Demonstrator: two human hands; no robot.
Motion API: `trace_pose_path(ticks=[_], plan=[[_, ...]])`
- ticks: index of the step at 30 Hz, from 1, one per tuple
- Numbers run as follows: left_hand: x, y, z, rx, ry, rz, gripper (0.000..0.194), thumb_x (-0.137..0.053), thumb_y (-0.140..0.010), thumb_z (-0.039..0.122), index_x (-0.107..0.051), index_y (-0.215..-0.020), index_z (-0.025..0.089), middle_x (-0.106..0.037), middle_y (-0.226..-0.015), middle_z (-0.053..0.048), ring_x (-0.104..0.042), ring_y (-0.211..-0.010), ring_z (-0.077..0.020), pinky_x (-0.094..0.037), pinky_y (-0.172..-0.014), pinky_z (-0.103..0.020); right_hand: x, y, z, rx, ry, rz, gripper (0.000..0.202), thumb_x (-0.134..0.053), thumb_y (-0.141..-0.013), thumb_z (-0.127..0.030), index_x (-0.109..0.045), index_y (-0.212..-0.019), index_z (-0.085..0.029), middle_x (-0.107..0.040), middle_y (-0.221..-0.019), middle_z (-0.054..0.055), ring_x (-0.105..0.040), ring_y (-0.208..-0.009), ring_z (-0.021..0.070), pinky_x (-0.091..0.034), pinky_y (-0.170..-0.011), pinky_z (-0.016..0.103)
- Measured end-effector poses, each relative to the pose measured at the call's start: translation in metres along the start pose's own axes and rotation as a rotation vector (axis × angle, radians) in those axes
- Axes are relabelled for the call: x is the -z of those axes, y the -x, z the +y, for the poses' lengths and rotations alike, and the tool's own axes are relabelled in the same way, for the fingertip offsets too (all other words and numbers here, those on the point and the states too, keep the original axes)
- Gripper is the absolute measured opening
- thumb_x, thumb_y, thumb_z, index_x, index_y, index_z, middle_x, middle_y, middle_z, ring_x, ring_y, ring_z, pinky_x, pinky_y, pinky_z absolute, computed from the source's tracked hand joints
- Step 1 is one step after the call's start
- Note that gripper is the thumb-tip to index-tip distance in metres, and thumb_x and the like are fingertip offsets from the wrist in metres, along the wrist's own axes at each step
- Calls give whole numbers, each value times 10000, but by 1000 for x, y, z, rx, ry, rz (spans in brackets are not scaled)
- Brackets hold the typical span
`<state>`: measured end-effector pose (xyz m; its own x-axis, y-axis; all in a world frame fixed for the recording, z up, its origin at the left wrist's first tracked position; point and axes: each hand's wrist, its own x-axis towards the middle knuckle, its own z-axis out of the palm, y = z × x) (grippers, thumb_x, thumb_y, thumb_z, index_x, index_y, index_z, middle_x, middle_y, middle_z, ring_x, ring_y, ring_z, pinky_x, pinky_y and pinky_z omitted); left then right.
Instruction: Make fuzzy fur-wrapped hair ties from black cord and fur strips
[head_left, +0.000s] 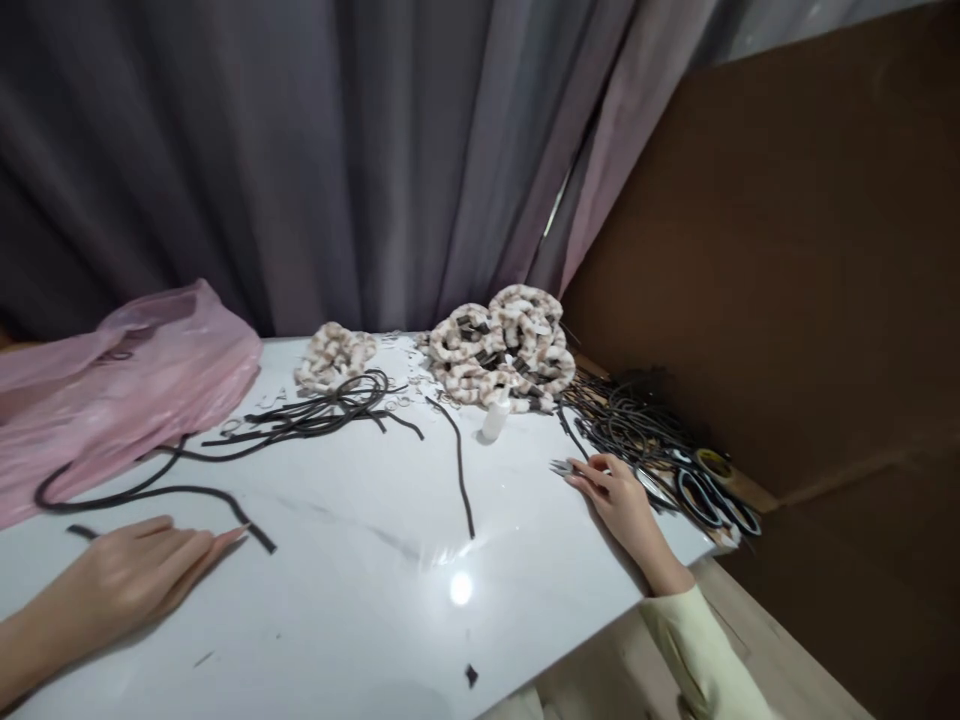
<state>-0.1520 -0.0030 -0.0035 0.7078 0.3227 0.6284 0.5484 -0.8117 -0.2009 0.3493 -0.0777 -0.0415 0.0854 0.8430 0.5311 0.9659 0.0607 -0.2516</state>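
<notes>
My left hand (142,575) rests low over the table at the left. Its thumb and forefinger come together on a dark cord (217,492) near one end, and the cord loops back toward the pile. Another short dark cord end (81,532) pokes out behind this hand. At the right edge of the table, my right hand (619,505) is closed around a small metal tool with two pointed tips (561,467), like tweezers; its rear part is hidden in the fingers. A single short dark cord (459,470) lies between the hands.
Fluffy white-and-brown rings (499,350) pile up at the back, with a small white bottle (495,415) before them. Another fluffy bundle (335,355), cut cords (330,415) and a pink plastic bag (165,370) lie left. More cords (626,415) and scissors (709,498) crowd the right edge beside a brown panel (810,270).
</notes>
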Motion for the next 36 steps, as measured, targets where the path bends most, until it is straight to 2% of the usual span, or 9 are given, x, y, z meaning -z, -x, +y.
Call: trace_pose_path(ticks=[3, 7, 13, 16, 19, 25, 30, 33, 36], plan=[[-1, -6, 3, -90, -64, -27, 363, -402, -838, 143, -640, -589, 260, -490, -391, 23, -431, -339, -142, -312, -401, -309, -3, -5, 14, 102, 34, -31, 387, -411, -884, -419, -716, -901, -183, -582, -810, 108, -566, -738, 213, -479, -663, 343], [-8, 5, 1, 76, -59, -138, 357, -408, -862, 193, -581, -552, 221, -504, -416, 3, -464, -399, -154, -313, -457, -306, 6, -28, -3, 272, 178, -136, 379, -360, -898, -330, -699, -863, -165, -637, -883, 152, -585, -764, 243, -485, -665, 368], [-17, 13, -2, 182, -46, -237, 363, -402, -896, 245, -553, -572, 182, -500, -433, -6, -465, -426, -134, -277, -499, -283, 21, -104, -159, 630, 185, -223, 271, -388, -908, -207, -653, -955, -167, -637, -940, 118, -587, -825, 211, -462, -703, 318], [-18, 11, -3, 226, -7, -266, 364, -394, -903, 253, -549, -583, 177, -511, -442, -10, -458, -428, -133, -269, -510, -281, -14, -154, -241, 779, 188, -296, 238, -428, -894, -146, -631, -1018, -159, -635, -934, 98, -575, -874, 185, -434, -725, 274], [-18, 9, -3, 259, 16, -306, 356, -386, -906, 257, -554, -602, 179, -539, -461, -14, -468, -436, -133, -269, -519, -286, -68, -203, -294, 841, 260, -290, 294, -472, -845, -69, -590, -1110, -113, -597, -1103, 137, -525, -1014, 203, -383, -816, 293], [-17, 11, -2, 301, 34, -351, 398, -330, -932, 275, -542, -611, 172, -563, -498, -17, -493, -465, -142, -297, -551, -285, -136, -255, -327, 850, 312, -356, 215, -486, -799, -33, -686, -856, -88, -674, -918, 157, -547, -961, 204, -329, -828, 328], [-15, 10, -1, 464, 218, -385, 441, -318, -928, 366, -549, -612, 163, -565, -532, -28, -509, -512, -150, -328, -573, -278, -113, -263, -330, 721, 324, -251, 265, -415, -817, -43, -659, -920, -55, -652, -967, 204, -556, -982, 252, -327, -832, 369], [-9, 0, 0, 841, 664, -319, 486, -343, -889, 496, -543, -601, 158, -554, -526, -27, -513, -495, -145, -363, -539, -259, -80, -243, -340, 688, 300, -196, 263, -396, -830, -72, -634, -942, -86, -641, -980, 186, -578, -952, 256, -365, -780, 351], [1, -11, -2, 1225, 1312, -66, 532, -326, -862, 578, -594, -757, 131, -642, -658, -73, -586, -566, -170, -433, -541, -266, -53, -189, -353, 755, 242, -198, 231, -395, -853, -112, -600, -956, -137, -646, -950, 123, -611, -834, 205, -400, -661, 291]])
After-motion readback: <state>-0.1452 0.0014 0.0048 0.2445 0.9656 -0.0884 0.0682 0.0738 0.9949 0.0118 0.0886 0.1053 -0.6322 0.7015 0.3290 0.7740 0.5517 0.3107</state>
